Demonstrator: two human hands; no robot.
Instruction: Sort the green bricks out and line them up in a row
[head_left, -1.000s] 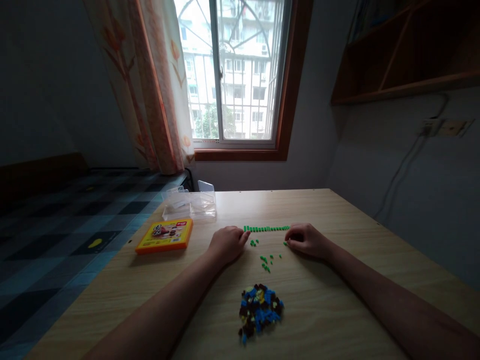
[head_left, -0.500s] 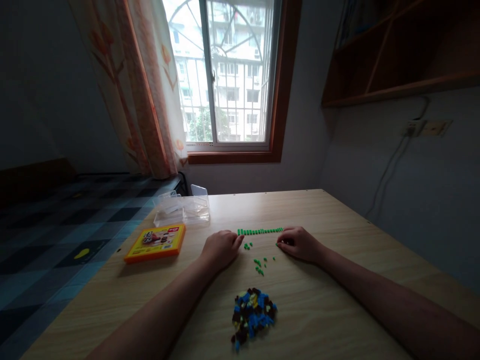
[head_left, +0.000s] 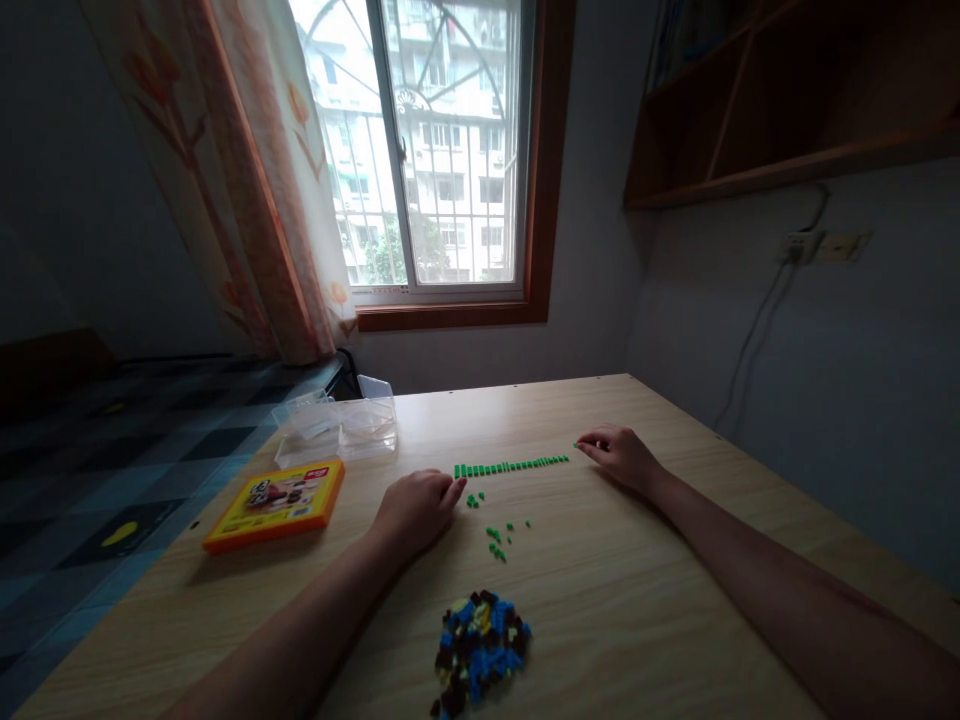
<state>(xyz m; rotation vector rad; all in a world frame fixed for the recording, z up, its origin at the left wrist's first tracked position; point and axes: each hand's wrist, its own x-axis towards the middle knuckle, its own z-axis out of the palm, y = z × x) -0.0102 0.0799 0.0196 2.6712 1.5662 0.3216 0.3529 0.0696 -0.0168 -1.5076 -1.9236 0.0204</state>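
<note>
Fingers (head_left: 589,447) of my right hand (head_left: 622,457) are pinching a small green brick (head_left: 576,445) just beyond the right end of the green row (head_left: 511,465) on the worktop (head_left: 675,600). My left hand (head_left: 414,508) is resting curled, fingertips touching the row's left end. Loose green bricks (head_left: 496,535) are lying between both hands, nearer me.

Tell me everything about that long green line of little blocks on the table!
The green line is a thin row of tiny bright green pieces, plastic by the look, lying flat on the pale wooden table. They sit end to end, running nearly straight from left to right. The left hand rests at its left end, fingertips near it. The right hand is just past the right end, pinching a small green piece. Loose green pieces lie scattered in front of the row.
</note>
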